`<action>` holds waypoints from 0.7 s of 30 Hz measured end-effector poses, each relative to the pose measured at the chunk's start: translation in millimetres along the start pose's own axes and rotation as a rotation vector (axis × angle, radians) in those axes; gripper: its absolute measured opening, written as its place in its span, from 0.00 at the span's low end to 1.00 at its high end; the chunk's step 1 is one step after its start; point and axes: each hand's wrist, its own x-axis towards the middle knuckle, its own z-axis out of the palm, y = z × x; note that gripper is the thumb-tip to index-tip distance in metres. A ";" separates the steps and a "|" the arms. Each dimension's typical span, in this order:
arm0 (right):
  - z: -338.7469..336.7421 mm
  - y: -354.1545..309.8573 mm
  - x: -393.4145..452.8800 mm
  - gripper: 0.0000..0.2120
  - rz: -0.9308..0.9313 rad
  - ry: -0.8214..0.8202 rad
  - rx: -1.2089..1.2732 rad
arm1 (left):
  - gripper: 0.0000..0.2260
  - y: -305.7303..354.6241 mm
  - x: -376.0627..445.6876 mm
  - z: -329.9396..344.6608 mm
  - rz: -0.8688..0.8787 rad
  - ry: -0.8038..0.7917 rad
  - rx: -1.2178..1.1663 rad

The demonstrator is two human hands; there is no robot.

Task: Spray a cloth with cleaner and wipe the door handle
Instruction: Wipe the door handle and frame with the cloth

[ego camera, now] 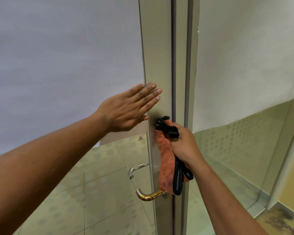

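A person stands at a glass door, the left hand [127, 110] laid flat with straight fingers against the door's metal stile [157, 56], holding nothing, while the right hand [183, 146] curls tightly around a bunched orange cloth with black edging [166, 160] and presses its upper folds against the same stile. The cloth's loose tail hangs down from the fist, its lower end reaching the inner end of the lever door handle [148, 197], which juts leftward low on the door and shows a gold-tinged sheen along its curved bar. A second lever [134, 169] is visible through the glass pane [61, 53] on the far side. No spray bottle appears in view, and whether the cloth is damp cannot be told. The wipe, it seems, is working on the stile above the handle rather than on the handle itself, so the main risk is that the lever's bar and underside go uncleaned if the hand does not drop lower and wrap the cloth around it. The dangling tail could snag on the lever and pull from the grip. Pressure from both hands might also swing the door, if it is unlatched, and shift the handle away mid-wipe.
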 end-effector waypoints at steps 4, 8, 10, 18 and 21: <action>7.4 5.3 -14.1 0.18 0.043 -0.156 0.003 | 0.30 0.3 -0.8 1.3 0.002 -0.006 0.021; -12.7 0.0 -17.1 0.12 0.085 -0.190 0.173 | 0.30 0.0 -1.1 3.0 0.014 0.007 0.017; -26.7 -2.3 -13.3 0.13 0.108 -0.132 0.170 | 0.30 -0.6 -0.5 3.0 0.021 0.014 0.013; -56.1 31.8 -19.0 0.11 -0.011 -0.339 -0.259 | 0.31 -0.2 -1.1 2.9 0.038 -0.007 0.019; -40.0 64.5 -21.4 0.13 -0.032 -0.438 -0.414 | 0.31 0.2 -0.7 1.3 0.037 -0.045 0.032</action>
